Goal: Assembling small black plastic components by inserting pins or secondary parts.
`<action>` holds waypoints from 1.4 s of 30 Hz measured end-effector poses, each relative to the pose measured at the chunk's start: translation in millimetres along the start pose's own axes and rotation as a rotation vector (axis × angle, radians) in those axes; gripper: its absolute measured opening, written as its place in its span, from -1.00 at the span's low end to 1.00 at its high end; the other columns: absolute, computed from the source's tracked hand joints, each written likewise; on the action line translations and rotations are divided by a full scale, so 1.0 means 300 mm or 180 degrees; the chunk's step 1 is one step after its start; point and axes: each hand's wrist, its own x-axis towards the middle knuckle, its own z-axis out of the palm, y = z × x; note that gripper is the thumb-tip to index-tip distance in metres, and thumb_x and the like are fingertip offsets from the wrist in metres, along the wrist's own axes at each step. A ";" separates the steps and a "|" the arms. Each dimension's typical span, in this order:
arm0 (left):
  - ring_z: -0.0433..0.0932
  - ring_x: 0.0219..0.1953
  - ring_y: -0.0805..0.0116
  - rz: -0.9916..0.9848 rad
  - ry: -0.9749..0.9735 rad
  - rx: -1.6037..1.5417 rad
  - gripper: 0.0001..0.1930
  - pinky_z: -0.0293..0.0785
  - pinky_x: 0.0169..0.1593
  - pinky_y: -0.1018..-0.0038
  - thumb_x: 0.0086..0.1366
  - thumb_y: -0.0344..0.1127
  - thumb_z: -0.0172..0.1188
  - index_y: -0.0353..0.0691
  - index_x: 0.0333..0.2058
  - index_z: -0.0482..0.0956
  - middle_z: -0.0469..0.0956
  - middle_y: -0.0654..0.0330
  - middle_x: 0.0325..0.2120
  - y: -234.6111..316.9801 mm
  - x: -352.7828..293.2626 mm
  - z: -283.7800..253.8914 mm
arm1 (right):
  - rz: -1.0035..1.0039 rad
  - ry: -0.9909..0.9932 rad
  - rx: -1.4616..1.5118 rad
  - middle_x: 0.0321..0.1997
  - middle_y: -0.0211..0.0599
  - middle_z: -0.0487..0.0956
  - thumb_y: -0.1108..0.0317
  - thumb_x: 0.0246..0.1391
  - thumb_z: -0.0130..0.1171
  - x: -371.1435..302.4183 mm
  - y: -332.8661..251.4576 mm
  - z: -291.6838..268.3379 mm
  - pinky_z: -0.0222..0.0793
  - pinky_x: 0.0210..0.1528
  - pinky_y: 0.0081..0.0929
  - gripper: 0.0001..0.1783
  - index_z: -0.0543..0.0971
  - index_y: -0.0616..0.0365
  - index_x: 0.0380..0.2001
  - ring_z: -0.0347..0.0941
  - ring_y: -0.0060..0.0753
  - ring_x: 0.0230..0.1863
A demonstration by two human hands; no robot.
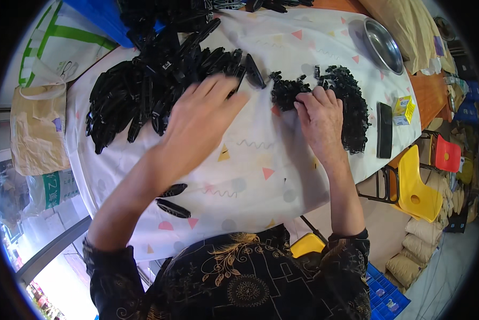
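Observation:
A large heap of long, glossy black plastic pieces [127,96] covers the left and middle of the cloth. My left hand [207,109] is over the right side of this heap; motion smears its fingers, so their grip does not show. To the right lie small black parts [355,114], with a smaller cluster [285,92] beside them. At that cluster my right hand [322,114] has its thumb and fingertips drawn together in a pinch; whatever is between them is hidden. Two long black pieces [174,208] lie apart from the heap, near my left forearm.
A patterned white cloth [250,160] covers the table. On its right side are a metal bowl [383,46], a black phone-like slab [384,130] and a small yellow box [403,110]. Yellow chair [418,186] and red chair [448,153] stand beyond; bags [39,130] hang left.

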 end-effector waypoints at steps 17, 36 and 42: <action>0.46 -0.07 0.31 0.0873 -0.0805 0.0568 -0.83 0.25 0.17 0.33 0.14 -0.41 0.00 -0.14 -0.26 0.42 0.44 0.25 -0.29 -0.097 0.171 0.225 | -0.0710 -0.0521 -0.0300 -0.32 -0.39 0.43 0.40 -0.21 0.32 -0.005 0.003 0.013 0.18 -0.22 -0.37 -0.74 0.53 0.11 -0.37 0.33 -0.31 -0.23; 0.60 -0.27 0.36 -0.2240 0.0081 -0.4739 -0.82 0.56 -0.27 0.54 0.34 -0.47 -0.03 -0.17 -0.11 0.30 0.54 0.07 -0.18 0.271 -0.426 0.033 | -0.0527 0.0838 0.1434 -0.40 -0.15 0.53 0.70 -0.20 0.30 -0.345 -0.336 -0.083 0.43 -0.39 -0.47 -0.72 0.48 0.27 -0.37 0.50 -0.24 -0.41; 0.61 -0.18 0.28 -0.2503 0.0313 -0.6182 -0.81 0.57 -0.23 0.53 0.37 -0.40 -0.03 -0.11 -0.07 0.26 0.51 0.03 -0.08 0.357 -0.457 -0.005 | -0.1084 0.1182 0.1252 -0.32 -0.17 0.53 0.69 -0.19 0.30 -0.403 -0.410 -0.112 0.43 -0.37 -0.42 -0.65 0.48 0.21 -0.29 0.48 -0.19 -0.37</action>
